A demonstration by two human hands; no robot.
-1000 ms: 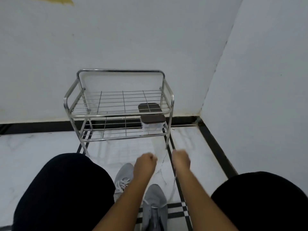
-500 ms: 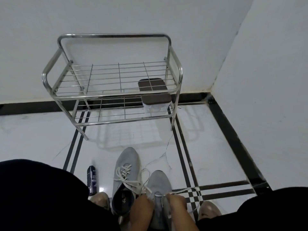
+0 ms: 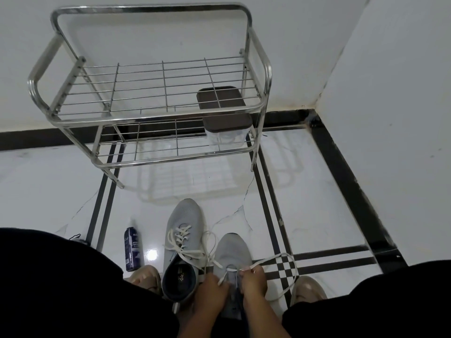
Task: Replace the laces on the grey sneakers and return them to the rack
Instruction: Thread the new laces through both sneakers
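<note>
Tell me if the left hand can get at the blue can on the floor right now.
Probably yes, once freed. The blue can lies on open floor left of the laced sneaker, nothing covering it, but the left hand is pinching the white lace and must let go first.

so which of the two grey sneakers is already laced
The left sneaker, beside the blue can: white lace crisscrosses its eyelets. Both hands hold lace at the right sneaker.

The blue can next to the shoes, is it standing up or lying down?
Lying down. The blue can rests on its side on the floor, left of the grey sneakers.
</note>
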